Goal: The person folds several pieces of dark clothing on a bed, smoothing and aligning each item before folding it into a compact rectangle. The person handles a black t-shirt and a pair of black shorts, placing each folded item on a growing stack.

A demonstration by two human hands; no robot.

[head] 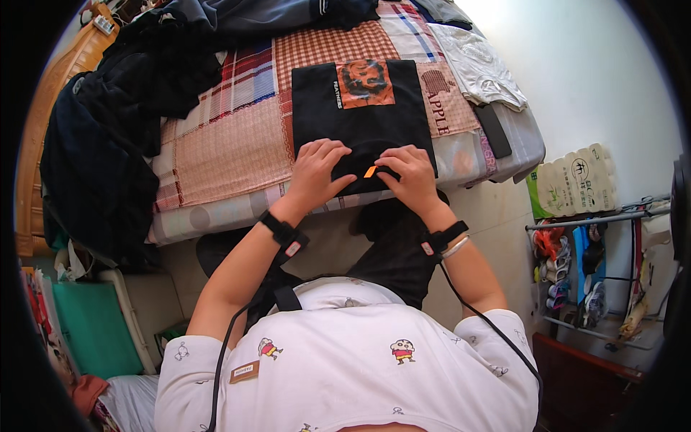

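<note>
A folded black garment (361, 127), apparently a T-shirt, lies flat on the bed with an orange printed picture (366, 83) and pale lettering towards its far side. My left hand (321, 167) rests on its near left part, thumb and fingers spread with nothing between them. On the near right part lies my right hand (407, 175), its fingers curved and the thumb apart from them. A small orange tag (370, 171) shows on the black cloth right beside my right thumb and fingertips. Both wrists wear black straps.
Under the garment is a checked patchwork bed cover (232, 156). Dark clothes (113, 124) are heaped at the left. White folded clothing (478, 65) and a black phone-like object (493, 131) lie on the right. Beyond the bed stands a metal rack (588, 216) with shoes and a paper-roll pack (577, 183).
</note>
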